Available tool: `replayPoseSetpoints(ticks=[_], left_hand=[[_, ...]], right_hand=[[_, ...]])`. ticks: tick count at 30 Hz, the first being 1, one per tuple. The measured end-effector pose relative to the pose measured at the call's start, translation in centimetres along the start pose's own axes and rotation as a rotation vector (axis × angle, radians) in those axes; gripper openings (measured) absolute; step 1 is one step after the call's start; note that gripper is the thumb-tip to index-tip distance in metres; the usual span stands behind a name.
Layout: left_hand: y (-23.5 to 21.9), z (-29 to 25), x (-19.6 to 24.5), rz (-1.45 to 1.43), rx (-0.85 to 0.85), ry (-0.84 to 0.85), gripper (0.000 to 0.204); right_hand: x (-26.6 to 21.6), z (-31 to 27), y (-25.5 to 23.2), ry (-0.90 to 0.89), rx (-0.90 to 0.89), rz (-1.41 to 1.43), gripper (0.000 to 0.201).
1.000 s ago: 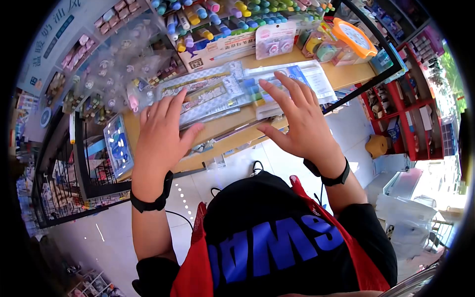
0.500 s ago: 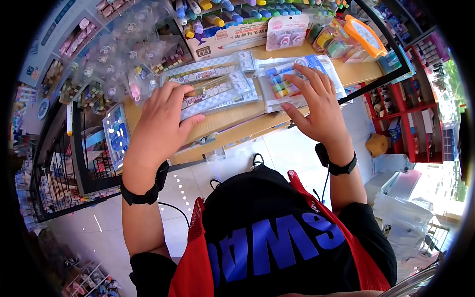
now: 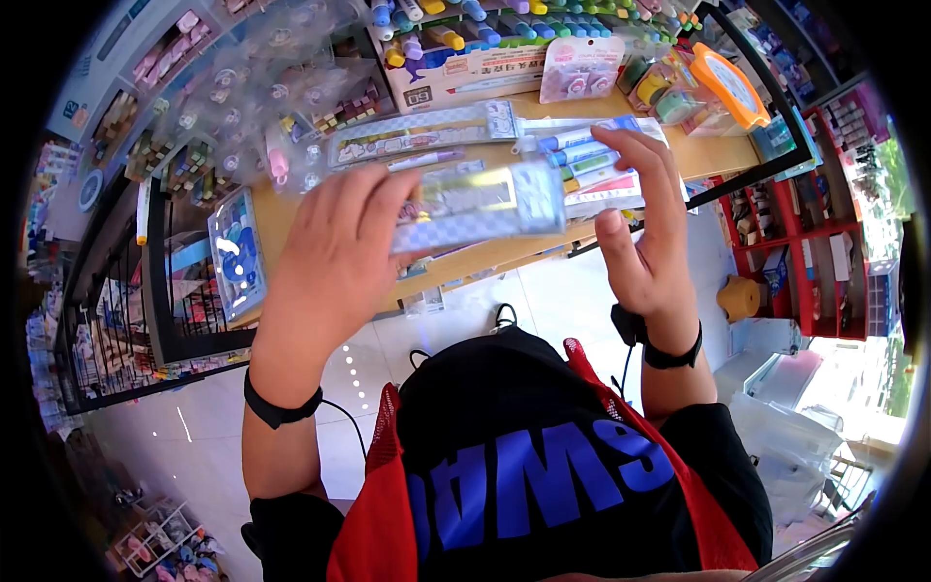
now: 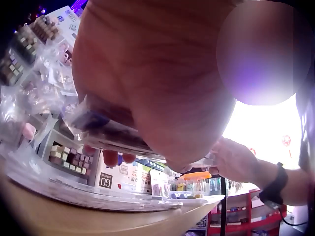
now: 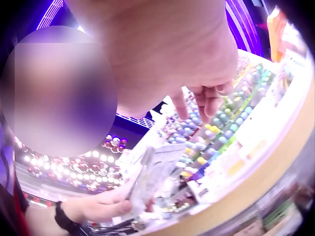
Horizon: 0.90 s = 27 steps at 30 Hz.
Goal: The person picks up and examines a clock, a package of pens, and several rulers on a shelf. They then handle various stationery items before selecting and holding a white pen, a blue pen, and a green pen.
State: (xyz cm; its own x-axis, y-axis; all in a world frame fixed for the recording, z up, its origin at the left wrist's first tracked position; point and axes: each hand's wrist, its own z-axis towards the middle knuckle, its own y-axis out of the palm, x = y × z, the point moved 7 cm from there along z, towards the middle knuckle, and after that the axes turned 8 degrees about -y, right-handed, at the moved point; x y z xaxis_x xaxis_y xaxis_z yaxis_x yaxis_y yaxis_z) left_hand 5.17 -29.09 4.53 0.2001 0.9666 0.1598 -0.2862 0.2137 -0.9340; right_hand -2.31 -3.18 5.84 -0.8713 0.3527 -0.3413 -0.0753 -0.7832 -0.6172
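Blue-and-white checks cover the packet [image 3: 529,206] I have before me in the head view, lifted over the worktop [image 3: 713,155]. Its left end is pinched by the left grip [image 3: 335,257], knuckles up, fingers bent. I see the right grip [image 3: 648,238] spread, thumb and forefinger well apart, just beside the pen pack [image 3: 587,163]; whether they touch I cannot tell.

Through the left wrist view, I get the palm above the packet and fingertips beneath, with the right grip near its far end.

On the right wrist view, the right grip's fingers droop loosely; the left grip holds the packet tilted.
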Motion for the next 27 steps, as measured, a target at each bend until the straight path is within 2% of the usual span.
replayPoseSetpoints(ticks=[1,2,4,5,6,8,10,12,14,16,18,20,22,23,24,25,27], left_hand=[[-0.2,-0.5,0.7,-0.033,-0.005,0.072,0.07],[-0.6,-0.9,0.9,-0.03,-0.003,0.062,0.07],[-1.1,-2.3,2.4,0.026,-0.042,0.166,0.071],[-1.5,-2.8,3.0,0.025,-0.005,0.204,0.067],[-1.6,-3.4,3.1,0.027,-0.004,0.196,0.067],[-1.6,-4.8,3.7,0.053,-0.025,0.242,0.059],[-2.1,-5.9,4.1,0.091,0.022,0.281,0.056],[-2.1,-7.0,4.2,0.113,0.013,0.271,0.055],[-2.3,-8.1,3.6,0.13,-0.029,0.241,0.055],[-4.4,-9.0,3.0,0.165,0.186,0.227,0.049],[-4.7,-12.7,0.6,-0.004,0.395,0.228,0.055],[-4.8,-15.4,-1.3,-0.101,0.434,0.183,0.057],[-2.7,-14.8,-3.1,-0.603,-0.037,-0.05,0.058],[-1.5,-14.6,-3.3,-0.824,-0.127,-0.294,0.06],[0.1,-15.0,-3.4,-0.97,-0.305,-0.465,0.084],[0.7,-15.2,-3.1,-0.973,-0.302,-0.466,0.084],[2.5,-15.4,-1.5,-1.57,-0.285,-0.46,0.127]], right_hand=[[-0.7,0.1,0.3,0.133,-0.084,0.179,0.063],[-1.4,0.0,0.9,0.269,-0.167,0.356,0.063],[-3.5,-0.2,1.9,0.341,-0.336,0.435,0.06],[-4.0,0.0,2.6,0.308,-0.49,0.473,0.055],[-4.4,-0.3,3.1,0.396,-0.494,0.514,0.05],[-4.2,-1.4,4.2,0.433,-0.488,0.645,0.046],[-4.5,-2.6,5.5,0.466,-0.616,0.801,0.042],[-5.0,-2.5,5.8,0.444,-0.676,0.788,0.039],[-5.1,-3.3,6.6,0.641,-0.801,0.866,0.036],[-5.5,-3.2,6.7,0.635,-0.824,0.886,0.034],[-5.3,-3.0,6.6,0.594,-0.758,0.844,0.033],[-5.3,-3.1,6.6,0.619,-0.698,0.845,0.033],[-5.6,-3.0,6.7,0.644,-0.64,0.843,0.033],[-6.4,-2.6,7.0,0.585,-0.624,0.868,0.034],[-7.3,-2.2,7.3,0.527,-0.608,0.891,0.035],[-8.4,-1.9,8.0,0.45,-0.593,0.937,0.035],[-10.6,-1.4,9.6,0.358,-0.666,0.908,0.034]])
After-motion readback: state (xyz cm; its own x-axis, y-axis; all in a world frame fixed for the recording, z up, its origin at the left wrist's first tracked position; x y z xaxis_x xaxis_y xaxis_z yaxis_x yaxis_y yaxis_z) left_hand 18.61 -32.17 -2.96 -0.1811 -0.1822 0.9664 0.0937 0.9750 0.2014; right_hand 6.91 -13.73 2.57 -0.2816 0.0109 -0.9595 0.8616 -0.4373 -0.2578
